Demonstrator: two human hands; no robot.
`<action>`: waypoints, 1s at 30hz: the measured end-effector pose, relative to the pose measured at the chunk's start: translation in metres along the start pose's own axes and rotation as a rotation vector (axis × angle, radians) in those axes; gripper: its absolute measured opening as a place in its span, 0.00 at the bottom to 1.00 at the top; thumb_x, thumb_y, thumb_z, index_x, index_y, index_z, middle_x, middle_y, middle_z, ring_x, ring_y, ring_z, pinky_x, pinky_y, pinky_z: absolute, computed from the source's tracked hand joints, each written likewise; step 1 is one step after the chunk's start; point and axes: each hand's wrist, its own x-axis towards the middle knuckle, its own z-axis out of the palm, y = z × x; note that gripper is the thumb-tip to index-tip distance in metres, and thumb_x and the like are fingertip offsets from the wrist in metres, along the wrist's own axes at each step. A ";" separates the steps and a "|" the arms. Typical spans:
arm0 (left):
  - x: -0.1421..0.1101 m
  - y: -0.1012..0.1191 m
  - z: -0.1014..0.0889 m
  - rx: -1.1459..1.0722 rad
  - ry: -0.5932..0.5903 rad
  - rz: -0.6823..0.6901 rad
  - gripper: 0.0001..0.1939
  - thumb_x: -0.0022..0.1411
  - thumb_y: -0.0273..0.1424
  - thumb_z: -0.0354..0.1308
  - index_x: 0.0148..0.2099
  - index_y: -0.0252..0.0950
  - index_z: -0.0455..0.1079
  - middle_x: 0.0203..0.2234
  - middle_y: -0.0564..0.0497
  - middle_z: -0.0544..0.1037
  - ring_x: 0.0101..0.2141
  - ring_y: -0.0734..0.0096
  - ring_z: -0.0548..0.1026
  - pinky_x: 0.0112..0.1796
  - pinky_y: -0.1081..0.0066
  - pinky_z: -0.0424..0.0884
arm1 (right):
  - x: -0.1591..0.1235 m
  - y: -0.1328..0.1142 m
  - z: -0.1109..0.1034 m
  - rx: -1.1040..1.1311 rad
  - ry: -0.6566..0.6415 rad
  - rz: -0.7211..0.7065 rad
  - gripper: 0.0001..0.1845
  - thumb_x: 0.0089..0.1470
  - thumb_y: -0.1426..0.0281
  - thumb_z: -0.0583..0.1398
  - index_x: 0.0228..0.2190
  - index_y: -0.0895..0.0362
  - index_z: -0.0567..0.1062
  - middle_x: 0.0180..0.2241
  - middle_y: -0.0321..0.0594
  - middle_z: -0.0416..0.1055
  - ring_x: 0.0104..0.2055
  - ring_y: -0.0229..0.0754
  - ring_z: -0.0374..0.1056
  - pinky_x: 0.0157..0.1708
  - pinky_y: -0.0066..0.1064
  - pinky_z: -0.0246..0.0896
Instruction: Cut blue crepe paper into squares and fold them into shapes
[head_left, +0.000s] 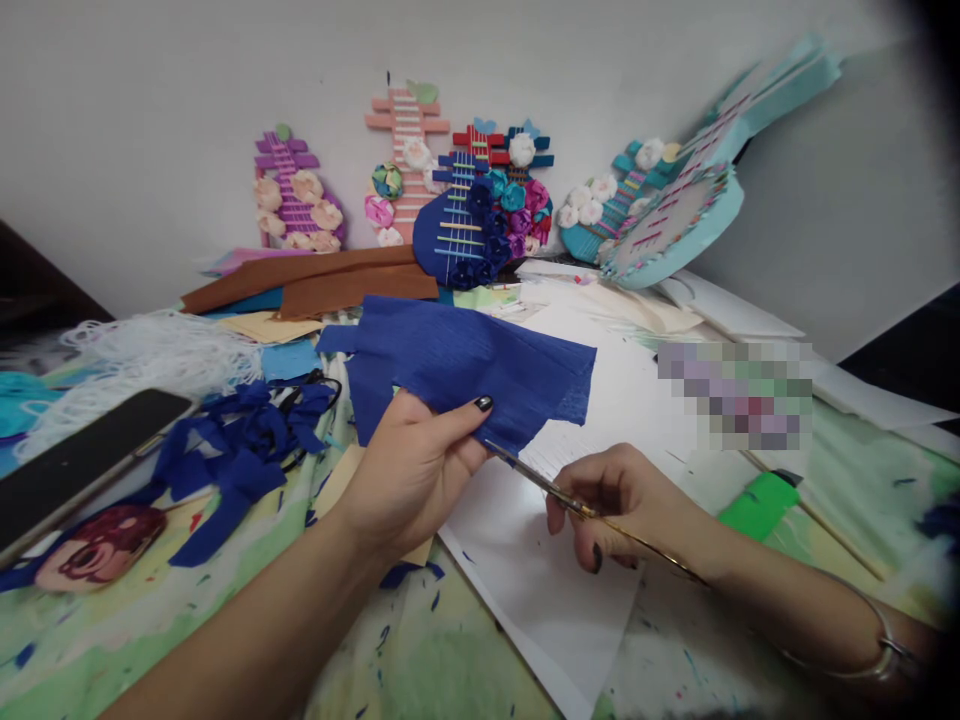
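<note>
The blue crepe paper (pixel 465 360) is in your left hand (pixel 427 450), pinched by its lower edge and spreading out beyond your fingertips to both sides. Your left thumb lies flat on top of it, and the other fingers are partly hidden underneath. Your right hand (pixel 615 500) has its fingers curled around the scissors (pixel 570 502), whose slim tip points to the paper's lower edge, just beside your left fingertips; you cannot tell from here whether the blades are parted.

Below and between both sets of fingers lies a white sheet (pixel 540 600), slanting toward you. To the left of your left fingers is a tangle of blue scraps (pixel 240 450), with a dark-screened phone (pixel 90 455) farther out and a heap of white strings (pixel 142 360) behind it. To the right of your right fingers, just past the wrist, sits a bright green object (pixel 761 505).

Beyond your left fingertips, past the crepe paper, you have brown sheets (pixel 315 280) and a dark blue guitar-shaped piece (pixel 439 235) with flowers on its side. Farther right of that, a pale turquoise guitar-shaped piece (pixel 675 220) leans at an angle.
</note>
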 end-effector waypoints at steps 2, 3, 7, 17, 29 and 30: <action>0.000 0.000 0.000 0.004 -0.001 0.002 0.30 0.57 0.14 0.55 0.61 0.38 0.61 0.45 0.43 0.78 0.48 0.55 0.74 0.52 0.49 0.67 | 0.001 0.001 0.000 0.001 -0.003 -0.003 0.10 0.39 0.69 0.68 0.24 0.62 0.76 0.11 0.28 0.60 0.13 0.27 0.51 0.13 0.20 0.45; 0.000 0.000 -0.001 0.005 -0.002 0.002 0.30 0.57 0.14 0.55 0.61 0.38 0.61 0.45 0.43 0.78 0.48 0.55 0.74 0.52 0.49 0.67 | 0.001 0.001 -0.001 0.002 -0.004 -0.006 0.10 0.39 0.69 0.68 0.24 0.62 0.76 0.11 0.28 0.60 0.13 0.27 0.51 0.13 0.20 0.45; 0.001 0.000 -0.001 0.009 -0.013 0.000 0.29 0.58 0.15 0.55 0.60 0.38 0.62 0.45 0.44 0.78 0.49 0.55 0.74 0.52 0.50 0.67 | 0.002 0.002 -0.002 0.004 -0.001 -0.012 0.13 0.38 0.66 0.70 0.24 0.62 0.76 0.12 0.28 0.61 0.13 0.26 0.51 0.13 0.20 0.44; -0.001 0.001 -0.001 0.036 0.015 -0.004 0.27 0.57 0.16 0.56 0.58 0.39 0.65 0.45 0.44 0.78 0.50 0.54 0.73 0.53 0.52 0.67 | 0.003 0.002 -0.003 0.011 0.001 -0.010 0.15 0.37 0.64 0.71 0.24 0.62 0.76 0.11 0.28 0.61 0.12 0.25 0.51 0.10 0.18 0.42; 0.001 0.000 -0.004 0.016 -0.019 -0.001 0.26 0.58 0.14 0.54 0.57 0.39 0.66 0.45 0.44 0.78 0.50 0.55 0.73 0.52 0.52 0.68 | 0.002 -0.004 0.002 0.043 0.042 0.074 0.12 0.32 0.73 0.70 0.23 0.62 0.76 0.10 0.27 0.62 0.10 0.25 0.50 0.09 0.18 0.42; 0.001 0.001 -0.004 0.018 -0.014 0.006 0.26 0.58 0.15 0.55 0.57 0.39 0.66 0.46 0.44 0.78 0.50 0.55 0.73 0.52 0.52 0.68 | 0.002 -0.003 0.002 0.041 0.038 0.076 0.13 0.31 0.72 0.71 0.24 0.62 0.76 0.09 0.27 0.62 0.10 0.26 0.50 0.09 0.18 0.42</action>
